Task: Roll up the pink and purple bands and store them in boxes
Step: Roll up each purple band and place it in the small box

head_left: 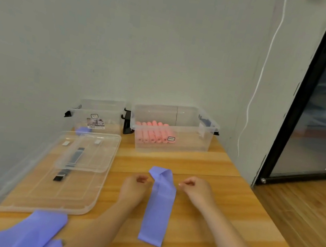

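Head view, looking down at the wooden table (200, 193): pink looks done. I count about six pink rolls (153, 133) lined up in the right box (189, 140), upper centre of the frame, though the far ends blur together, so the count is rough. No loose pink band shows anywhere.

Purple is barely started, by my reckoning. One small purple roll (82, 130) sits in the left box (94, 116), just left of the pink one. That's the only rolled purple I can see.

Right now one purple band (158, 206) lies flat in the middle of the frame, its far end folded over into a corner. My left hand (134, 187) and right hand (196, 189) sit either side of that folded end, fingers curled in, holding nothing, just beside the band and not touching it.

More purple bands (34, 231) are heaped at the lower left; at least two, I can't separate them further.

Two boxes, two clear lids (47, 171) stacked at centre left.
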Demonstrator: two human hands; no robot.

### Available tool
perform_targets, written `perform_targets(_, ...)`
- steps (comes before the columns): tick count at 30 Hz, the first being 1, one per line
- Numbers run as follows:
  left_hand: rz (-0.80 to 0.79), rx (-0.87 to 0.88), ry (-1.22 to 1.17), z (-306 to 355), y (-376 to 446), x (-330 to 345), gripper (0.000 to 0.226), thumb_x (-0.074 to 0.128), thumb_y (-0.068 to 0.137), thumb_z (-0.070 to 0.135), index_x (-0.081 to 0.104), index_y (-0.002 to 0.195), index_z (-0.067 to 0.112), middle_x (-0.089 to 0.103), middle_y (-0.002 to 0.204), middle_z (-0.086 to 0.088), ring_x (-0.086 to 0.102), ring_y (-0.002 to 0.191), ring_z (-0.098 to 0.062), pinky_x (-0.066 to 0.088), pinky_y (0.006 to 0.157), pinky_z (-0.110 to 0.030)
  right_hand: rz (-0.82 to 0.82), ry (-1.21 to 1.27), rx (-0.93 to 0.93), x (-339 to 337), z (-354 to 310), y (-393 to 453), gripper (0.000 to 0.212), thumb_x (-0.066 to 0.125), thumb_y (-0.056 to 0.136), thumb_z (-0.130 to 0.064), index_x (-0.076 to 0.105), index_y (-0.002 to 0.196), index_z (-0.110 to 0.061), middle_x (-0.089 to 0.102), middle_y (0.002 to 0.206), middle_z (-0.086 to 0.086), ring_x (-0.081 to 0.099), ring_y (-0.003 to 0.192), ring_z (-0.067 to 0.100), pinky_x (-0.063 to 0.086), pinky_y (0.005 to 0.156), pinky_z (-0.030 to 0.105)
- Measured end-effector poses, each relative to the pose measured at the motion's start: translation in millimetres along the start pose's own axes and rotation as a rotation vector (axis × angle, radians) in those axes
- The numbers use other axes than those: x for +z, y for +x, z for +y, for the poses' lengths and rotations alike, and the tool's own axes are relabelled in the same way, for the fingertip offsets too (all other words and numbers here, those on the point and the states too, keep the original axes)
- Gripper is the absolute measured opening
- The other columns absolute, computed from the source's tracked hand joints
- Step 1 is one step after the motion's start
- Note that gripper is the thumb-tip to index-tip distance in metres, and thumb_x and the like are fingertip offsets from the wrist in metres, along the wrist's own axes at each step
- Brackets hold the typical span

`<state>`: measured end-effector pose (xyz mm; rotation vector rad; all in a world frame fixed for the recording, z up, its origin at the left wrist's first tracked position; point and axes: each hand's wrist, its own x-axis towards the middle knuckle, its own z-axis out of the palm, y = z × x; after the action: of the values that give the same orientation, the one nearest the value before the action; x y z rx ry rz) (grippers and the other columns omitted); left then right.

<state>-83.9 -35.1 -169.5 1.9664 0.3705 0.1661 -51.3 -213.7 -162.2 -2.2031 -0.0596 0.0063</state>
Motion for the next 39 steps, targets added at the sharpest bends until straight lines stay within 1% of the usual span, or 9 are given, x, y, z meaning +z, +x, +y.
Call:
perform_targets(4,-0.063,-0.004,0.158,5.6,12.1,19.5,0.010,0.061,0.085,0.023,0.066,0.086,0.014,0.067,0.091,-0.008,0.055,0.080,-0.017,0.045,0.070,-0.030,-0.042,-0.109,0.151,27.7,-3.6,20.5,0.050,0.065,0.083,-0.027,0.052,0.125,-0.004,0.056,0.127,0.012,0.053,0.116,0.024,0.040,0.084,0.026)
perform_targets(8,-0.090,-0.021,0.171,11.6,22.3,32.5,0.015,0.065,0.083,0.023,0.063,0.071,0.014,0.064,0.084,-0.012,0.053,0.076,-0.017,0.043,0.066,-0.028,-0.048,-0.067,0.060,47.9,-7.2,30.0,0.036,0.068,0.077,-0.025,0.061,0.107,-0.007,0.065,0.111,0.010,0.061,0.099,0.024,0.045,0.072,0.030)
perform_targets(13,-0.067,-0.147,-0.018,17.8,32.2,31.4,0.010,0.064,0.083,0.013,0.060,0.074,0.011,0.059,0.088,-0.012,0.051,0.082,-0.020,0.040,0.068,-0.026,-0.071,0.160,0.037,42.2,-5.6,39.9,0.035,0.072,0.075,-0.008,0.063,0.109,-0.005,0.058,0.097,0.004,0.053,0.088,0.014,0.038,0.054,0.009)
perform_targets(19,-0.155,-0.002,-0.068,9.7,23.2,29.7,0.029,0.051,0.084,0.003,0.046,0.058,0.016,0.049,0.067,-0.003,0.042,0.065,-0.013,0.032,0.053,-0.018,-0.141,0.323,-0.032,29.1,-9.1,52.2,0.051,0.062,0.083,-0.002,0.048,0.131,-0.010,0.050,0.123,0.003,0.043,0.108,0.011,0.037,0.078,0.018)
perform_targets(24,-0.212,0.057,-0.122,1.1,15.1,20.1,0.039,0.050,0.081,-0.002,0.034,0.052,0.019,0.030,0.045,0.012,0.027,0.045,-0.002,0.021,0.043,-0.015,-0.155,0.097,-0.133,26.9,-15.2,58.5,0.015,0.065,0.081,-0.003,0.070,0.095,-0.001,0.069,0.098,0.016,0.057,0.076,0.011,0.041,0.062,0.009)
perform_targets(28,-0.261,0.098,-0.177,1.0,12.4,12.9,0.029,0.053,0.072,0.007,0.037,0.052,0.019,0.035,0.051,0.009,0.030,0.053,-0.007,0.023,0.050,-0.018,-0.195,-0.084,-0.315,24.2,-22.3,56.7,0.040,0.074,0.074,-0.012,0.065,0.114,-0.011,0.055,0.096,-0.002,0.051,0.084,0.014,0.043,0.074,0.025)
perform_targets(30,-0.316,0.143,-0.123,2.1,10.0,12.2,0.039,0.050,0.077,-0.004,0.032,0.052,0.019,0.031,0.046,0.013,0.027,0.047,-0.002,0.021,0.047,-0.016,-0.132,-0.168,-0.378,24.9,-26.7,55.5,0.030,0.071,0.075,-0.011,0.069,0.105,-0.014,0.048,0.085,-0.003,0.048,0.079,0.017,0.043,0.071,0.032)
perform_targets(32,-0.358,0.164,-0.099,4.4,6.5,12.1,0.042,0.047,0.077,-0.009,0.029,0.052,0.020,0.028,0.047,0.012,0.024,0.046,-0.003,0.018,0.047,-0.018,-0.066,-0.180,-0.389,23.3,-30.2,55.0,0.020,0.060,0.078,-0.003,0.072,0.091,-0.012,0.048,0.077,-0.007,0.047,0.076,0.017,0.037,0.066,0.029)
perform_targets(39,-0.275,0.097,-0.242,-2.2,8.8,7.3,0.038,0.048,0.078,-0.008,0.034,0.049,0.014,0.065,0.083,0.000,0.055,0.068,0.000,0.029,0.055,-0.021,-0.059,0.043,-0.176,9.0,-33.9,53.4,0.038,0.048,0.078,0.012,0.069,0.104,-0.006,0.064,0.095,0.006,0.055,0.079,0.011,0.040,0.061,0.014)
